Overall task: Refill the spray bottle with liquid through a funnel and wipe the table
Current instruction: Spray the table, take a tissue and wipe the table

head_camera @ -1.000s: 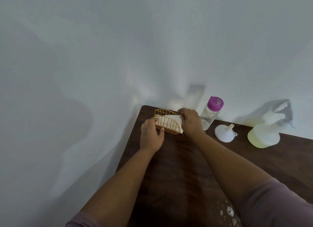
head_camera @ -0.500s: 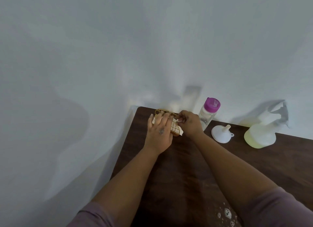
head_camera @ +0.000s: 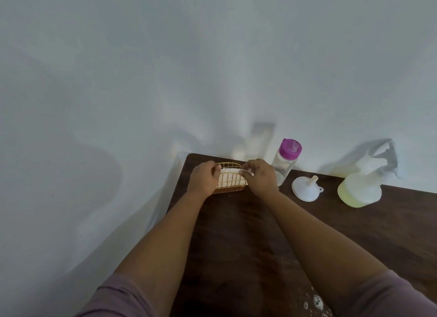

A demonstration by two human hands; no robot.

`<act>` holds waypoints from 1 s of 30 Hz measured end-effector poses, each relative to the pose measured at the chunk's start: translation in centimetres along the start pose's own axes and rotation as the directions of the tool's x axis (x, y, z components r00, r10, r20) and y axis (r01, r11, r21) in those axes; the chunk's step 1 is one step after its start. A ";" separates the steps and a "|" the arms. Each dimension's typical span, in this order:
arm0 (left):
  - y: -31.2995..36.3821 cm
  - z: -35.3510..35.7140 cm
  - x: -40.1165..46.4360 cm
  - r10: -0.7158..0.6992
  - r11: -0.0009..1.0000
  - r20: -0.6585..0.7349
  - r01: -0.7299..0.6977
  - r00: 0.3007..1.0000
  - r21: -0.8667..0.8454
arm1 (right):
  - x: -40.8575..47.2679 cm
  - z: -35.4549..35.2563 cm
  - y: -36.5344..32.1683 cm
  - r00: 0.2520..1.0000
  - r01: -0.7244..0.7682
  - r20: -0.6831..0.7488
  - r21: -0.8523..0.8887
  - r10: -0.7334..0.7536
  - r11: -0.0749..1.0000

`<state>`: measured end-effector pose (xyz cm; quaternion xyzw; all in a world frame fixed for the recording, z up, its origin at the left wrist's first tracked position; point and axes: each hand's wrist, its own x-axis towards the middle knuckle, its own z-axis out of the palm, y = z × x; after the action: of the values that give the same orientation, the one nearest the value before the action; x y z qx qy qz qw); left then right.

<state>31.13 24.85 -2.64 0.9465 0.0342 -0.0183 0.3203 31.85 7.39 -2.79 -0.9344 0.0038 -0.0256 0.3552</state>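
The napkins (head_camera: 230, 178) stand in a gold wire holder (head_camera: 233, 189) at the far left corner of the surface (head_camera: 236, 241), and both hands are on them. The right hand (head_camera: 259, 176) pinches the top edge of a sheet at the holder's right end; the left hand (head_camera: 204, 179) is curled over the left end, on the wire or the paper, I cannot tell which.

The step looks like drawing out one sheet for wiping. It would go best if the left hand pins the holder down while the right pulls straight up and slowly, so only one sheet comes and the light holder does not tip.

Just right of the holder, along the far edge, a clear bottle (head_camera: 282, 169) with a purple cap looks partly filled with clear liquid. Near it the white funnel (head_camera: 305, 190) lies mouth down, spout up. Further right the spray bottle (head_camera: 360, 189) holds pale yellow liquid low in its body, sprayer fitted.
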 end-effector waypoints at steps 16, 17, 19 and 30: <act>0.4 -0.4 0.1 0.335 0.930 -0.037 -0.324 0.942 0.172 | -0.3 0.0 -1.3 0.978 0.208 -0.037 0.115 -0.206 0.971; 0.5 -0.2 -0.1 0.334 0.929 -0.023 -0.325 0.942 0.178 | -0.4 0.0 -1.4 0.975 0.221 -0.037 0.122 -0.218 0.968; 0.7 -0.1 -0.4 0.329 0.924 0.008 -0.323 0.944 0.205 | -0.6 -0.2 -1.6 0.970 0.243 -0.049 0.133 -0.238 0.961; 3.5 -2.6 -1.8 0.394 0.919 -0.206 -0.377 0.896 0.116 | -1.5 -3.0 -2.5 0.938 0.340 -0.073 -0.017 -0.340 0.940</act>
<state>29.61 23.57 1.65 0.9415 -0.1187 0.1515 0.2766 30.17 7.28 1.07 -0.9201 -0.1445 -0.1213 0.3432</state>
